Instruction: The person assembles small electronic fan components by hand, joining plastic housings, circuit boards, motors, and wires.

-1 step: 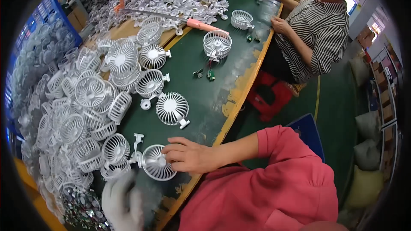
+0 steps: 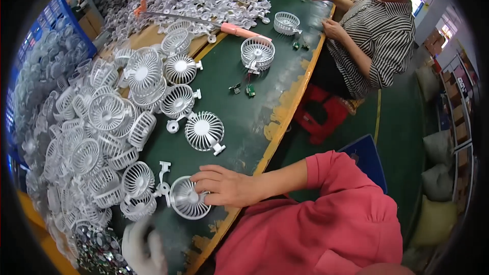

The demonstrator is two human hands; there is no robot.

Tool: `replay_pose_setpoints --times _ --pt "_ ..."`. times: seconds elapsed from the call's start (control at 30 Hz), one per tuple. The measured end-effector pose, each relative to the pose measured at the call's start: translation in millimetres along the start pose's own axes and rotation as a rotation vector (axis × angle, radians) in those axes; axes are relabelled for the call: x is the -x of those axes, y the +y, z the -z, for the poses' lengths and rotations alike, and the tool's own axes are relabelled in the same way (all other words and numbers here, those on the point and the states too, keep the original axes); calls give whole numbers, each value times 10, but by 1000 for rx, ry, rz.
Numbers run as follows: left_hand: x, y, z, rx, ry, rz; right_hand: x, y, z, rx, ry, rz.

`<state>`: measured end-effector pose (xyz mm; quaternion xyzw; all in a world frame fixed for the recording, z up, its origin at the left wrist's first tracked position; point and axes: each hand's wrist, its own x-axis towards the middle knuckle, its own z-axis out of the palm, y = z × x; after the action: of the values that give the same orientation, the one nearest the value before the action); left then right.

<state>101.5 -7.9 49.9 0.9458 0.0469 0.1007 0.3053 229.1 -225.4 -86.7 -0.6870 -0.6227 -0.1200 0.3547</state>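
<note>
My bare right hand (image 2: 224, 186) reaches from a pink sleeve and grips the right side of a white round fan housing (image 2: 189, 204) with slatted ribs. The housing lies on the green tabletop with its open side up. Its clip-like neck (image 2: 163, 188) points left, towards the heap. My left hand (image 2: 144, 248), in a white glove, is low in the view beside a pile of small shiny parts (image 2: 99, 249). Motion smears its fingers, so whether they hold anything does not show. Just beyond my right hand sits another fan housing (image 2: 204, 131), ribs up.
Fan housings (image 2: 107, 112) are heaped along the left. Behind them spreads a pile of small white parts (image 2: 224, 2). A pink-handled long tool (image 2: 244, 31) lies across the table. Small green circuit boards (image 2: 250, 90) rest near a stacked housing (image 2: 257, 53). A co-worker (image 2: 377, 35) sits further along.
The housing under my right hand has shifted slightly nearer, and the fingers have moved a little over it. My gloved left hand has dropped slightly lower.
</note>
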Motion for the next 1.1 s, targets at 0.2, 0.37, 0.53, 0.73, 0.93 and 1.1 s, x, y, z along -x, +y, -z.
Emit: replay_pose_setpoints --times 0.2,0.37,0.53,0.73,0.93,1.1 --pt "457 -502 27 -507 289 325 -33 7 45 -148 49 -91" --pt "632 -648 -23 -825 174 295 -83 30 16 -267 -116 -170" --pt "734 -1134 -218 -608 319 227 27 101 -94 -102 -30 -97" --pt "844 -893 -85 -553 427 195 -109 20 121 -179 -125 -164" --pt "1084 -996 66 -483 769 299 -190 -45 75 -171 -143 -188" --pt "952 -1356 404 -633 808 319 -199 -49 42 -158 -124 -179"
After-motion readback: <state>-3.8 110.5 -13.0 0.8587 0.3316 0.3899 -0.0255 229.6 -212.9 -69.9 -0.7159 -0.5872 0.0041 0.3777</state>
